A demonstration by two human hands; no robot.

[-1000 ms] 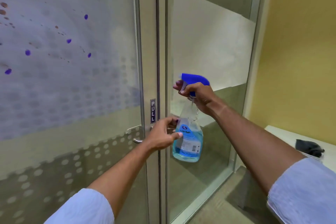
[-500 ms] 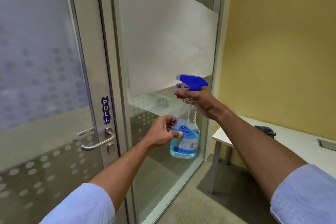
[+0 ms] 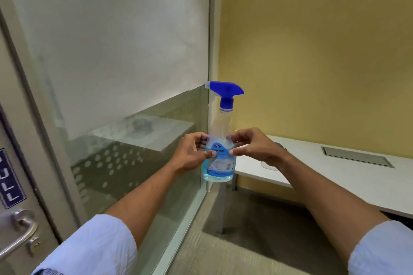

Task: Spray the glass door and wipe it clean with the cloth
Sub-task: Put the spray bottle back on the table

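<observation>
A clear spray bottle [image 3: 220, 169] with blue liquid and a blue trigger head stands upright in the air in front of me. My left hand [image 3: 192, 155] grips its body from the left. My right hand [image 3: 254, 147] holds the same body from the right, fingertips on the label. The glass door's frame [image 3: 29, 140] with a metal lever handle [image 3: 17, 232] and a blue PULL sign [image 3: 9, 178] shows at the far left edge. The cloth is mostly hidden behind my right hand; a dark bit shows on the white table [image 3: 335, 172].
A fixed frosted glass panel [image 3: 116, 69] fills the left middle, dotted film low down. A yellow wall [image 3: 312, 51] stands at the right. The white table has a grey recessed hatch [image 3: 357, 156]. Carpet floor [image 3: 245, 248] lies below.
The view has swung right, away from the door. My right hand left the trigger head and came down onto the bottle's body, opposite my left hand.
</observation>
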